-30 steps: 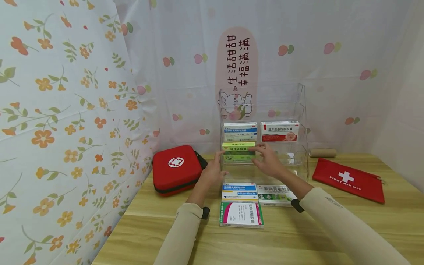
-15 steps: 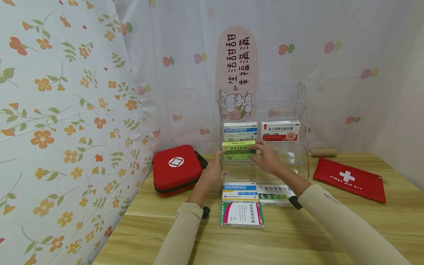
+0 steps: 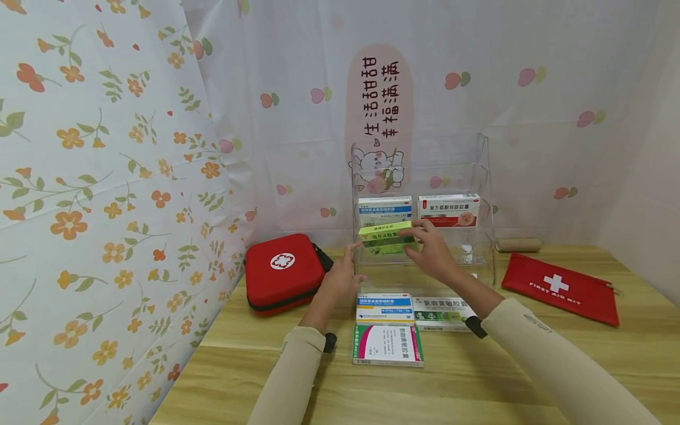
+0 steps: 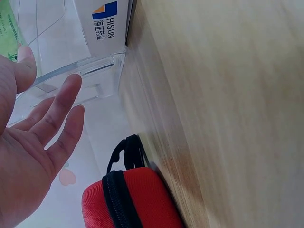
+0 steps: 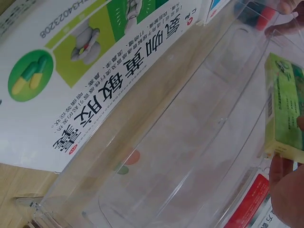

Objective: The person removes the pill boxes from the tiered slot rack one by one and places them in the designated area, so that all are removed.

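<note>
A clear tiered rack (image 3: 419,169) stands against the back curtain. My right hand (image 3: 431,255) pinches the right end of a green medicine box (image 3: 378,237), tilted in front of a middle tier. In the right wrist view, that green box (image 5: 284,107) shows at the right edge with fingers at its end. My left hand (image 3: 341,280) is at the rack's left side, fingers extended and spread in the left wrist view, fingertips close to the clear side panel. Behind the green box, a blue-and-white box (image 3: 385,208) and a red-and-white box (image 3: 448,211) occupy a higher tier.
Before the rack are a blue-and-white box (image 3: 385,309) and a white-and-green box (image 3: 440,310), with a pink-and-green-edged box (image 3: 388,345) nearer. A red hard case (image 3: 284,271) stands left, a red first aid pouch (image 3: 558,289) right, and a brown roll (image 3: 517,245) behind.
The green box has tilted, its right end swinging forward and up with my right hand, and has come away from the left hand's fingertips. My left hand stays at the rack's side.
</note>
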`<action>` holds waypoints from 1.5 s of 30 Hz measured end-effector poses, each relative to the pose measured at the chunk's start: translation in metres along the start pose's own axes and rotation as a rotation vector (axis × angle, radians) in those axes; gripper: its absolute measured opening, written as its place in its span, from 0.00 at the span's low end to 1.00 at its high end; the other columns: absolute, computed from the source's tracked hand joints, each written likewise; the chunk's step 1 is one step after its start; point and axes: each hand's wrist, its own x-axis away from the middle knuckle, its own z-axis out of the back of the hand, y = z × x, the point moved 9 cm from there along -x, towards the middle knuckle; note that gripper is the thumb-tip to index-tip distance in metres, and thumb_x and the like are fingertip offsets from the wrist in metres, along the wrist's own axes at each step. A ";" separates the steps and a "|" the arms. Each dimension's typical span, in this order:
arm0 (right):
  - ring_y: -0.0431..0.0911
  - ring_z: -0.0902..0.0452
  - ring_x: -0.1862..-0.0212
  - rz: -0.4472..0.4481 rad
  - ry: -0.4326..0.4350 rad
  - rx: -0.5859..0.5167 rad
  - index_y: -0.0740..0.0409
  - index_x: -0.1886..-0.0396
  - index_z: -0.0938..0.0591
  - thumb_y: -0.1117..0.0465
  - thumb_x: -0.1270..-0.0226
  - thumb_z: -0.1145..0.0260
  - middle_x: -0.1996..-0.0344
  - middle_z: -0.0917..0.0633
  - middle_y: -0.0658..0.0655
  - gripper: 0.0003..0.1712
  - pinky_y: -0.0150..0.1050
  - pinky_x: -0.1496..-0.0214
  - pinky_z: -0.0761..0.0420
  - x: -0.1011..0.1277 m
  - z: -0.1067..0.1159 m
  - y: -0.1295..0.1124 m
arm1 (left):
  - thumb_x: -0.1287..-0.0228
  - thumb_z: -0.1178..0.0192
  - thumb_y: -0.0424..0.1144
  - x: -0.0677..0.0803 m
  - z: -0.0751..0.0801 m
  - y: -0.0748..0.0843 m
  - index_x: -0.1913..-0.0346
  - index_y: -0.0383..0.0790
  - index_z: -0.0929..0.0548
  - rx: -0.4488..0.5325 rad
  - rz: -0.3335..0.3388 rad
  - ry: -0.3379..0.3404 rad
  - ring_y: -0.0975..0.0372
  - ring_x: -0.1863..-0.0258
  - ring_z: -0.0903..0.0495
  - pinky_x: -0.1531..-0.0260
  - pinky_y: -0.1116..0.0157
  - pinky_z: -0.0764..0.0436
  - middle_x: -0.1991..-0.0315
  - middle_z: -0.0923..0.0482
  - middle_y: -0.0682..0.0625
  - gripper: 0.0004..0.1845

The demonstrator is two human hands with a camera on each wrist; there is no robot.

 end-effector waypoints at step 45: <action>0.51 0.19 0.59 -0.003 0.069 -0.207 0.67 0.44 0.19 0.74 0.44 0.26 0.52 0.22 0.61 0.25 0.23 0.59 0.21 0.071 0.059 -0.020 | 0.36 0.32 0.39 0.000 -0.001 -0.001 0.25 0.65 0.52 0.023 -0.013 0.017 0.53 0.51 0.21 0.58 0.54 0.20 0.41 0.25 0.41 0.46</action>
